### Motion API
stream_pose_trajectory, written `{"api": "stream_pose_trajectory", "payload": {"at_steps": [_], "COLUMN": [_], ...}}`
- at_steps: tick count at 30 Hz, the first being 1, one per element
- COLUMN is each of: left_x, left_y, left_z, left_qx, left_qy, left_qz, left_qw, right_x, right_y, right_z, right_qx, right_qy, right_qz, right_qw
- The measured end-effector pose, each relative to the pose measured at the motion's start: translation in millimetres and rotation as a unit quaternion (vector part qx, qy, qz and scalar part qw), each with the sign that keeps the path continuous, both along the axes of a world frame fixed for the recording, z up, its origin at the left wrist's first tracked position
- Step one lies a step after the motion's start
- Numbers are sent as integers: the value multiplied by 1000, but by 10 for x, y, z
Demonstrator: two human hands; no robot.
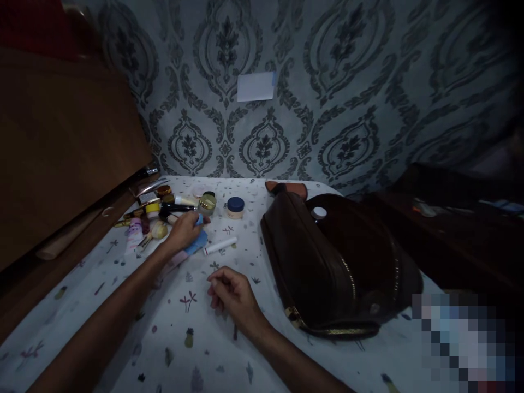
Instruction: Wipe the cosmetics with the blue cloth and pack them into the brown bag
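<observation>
My left hand reaches into a cluster of cosmetics, its fingers closed round a small blue item that is mostly hidden. Below that hand lies a blue and pink soft packet or cloth, partly covered by my wrist. A white capped tube like a marker rests just to the right. Nearer to me, my right hand hovers over the tablecloth with its fingers curled in; nothing shows in it. Beyond the hands stand a jar with a dark blue lid and a greenish round jar.
A dark brown leather bag with its zip undone fills the right side; a white round cap shows at its opening. Behind it lies a brown case. A large brown panel leans at the left. Patterned wallpaper closes the back.
</observation>
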State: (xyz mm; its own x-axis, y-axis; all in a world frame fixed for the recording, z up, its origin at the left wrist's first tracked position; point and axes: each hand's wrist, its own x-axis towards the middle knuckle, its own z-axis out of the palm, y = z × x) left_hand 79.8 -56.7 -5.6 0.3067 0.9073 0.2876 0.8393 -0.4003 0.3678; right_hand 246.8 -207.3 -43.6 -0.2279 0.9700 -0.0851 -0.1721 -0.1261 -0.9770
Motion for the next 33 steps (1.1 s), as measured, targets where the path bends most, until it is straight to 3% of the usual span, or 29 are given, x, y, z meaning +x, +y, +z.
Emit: {"api": "stream_pose_trajectory", "payload": {"at_steps": [3, 7, 10, 13, 19, 27, 33], "left_x": [-2, 55, 163, 237, 123, 17, 125], "left_y": [115, 458, 683, 771, 590, 298, 328], "left_z": [55, 140, 122, 48, -52, -9, -51], "left_qx": [8, 46, 36, 9, 22, 68, 41], "left_qy": [-46, -63, -45, -20, -11, -50, -54], "left_qz": [13, 59, 66, 58, 34, -86, 3], "left_qw": [999, 995, 996, 998, 999, 993, 998], "right_x": [9, 14, 16, 20, 29, 24, 22], "right_y": [1, 13, 24, 24, 4, 12, 19], "right_z": [9, -1, -9, -3, 20, -17, -27], "right_qx": [0, -5, -13, -20, -21, -10, -4], "right_qy": [4, 26, 38, 42, 42, 36, 48], "right_qz": [-2, -10, -19, -20, -9, -10, -16], "right_qw": [1000, 1000, 999, 999, 999, 999, 999]}}
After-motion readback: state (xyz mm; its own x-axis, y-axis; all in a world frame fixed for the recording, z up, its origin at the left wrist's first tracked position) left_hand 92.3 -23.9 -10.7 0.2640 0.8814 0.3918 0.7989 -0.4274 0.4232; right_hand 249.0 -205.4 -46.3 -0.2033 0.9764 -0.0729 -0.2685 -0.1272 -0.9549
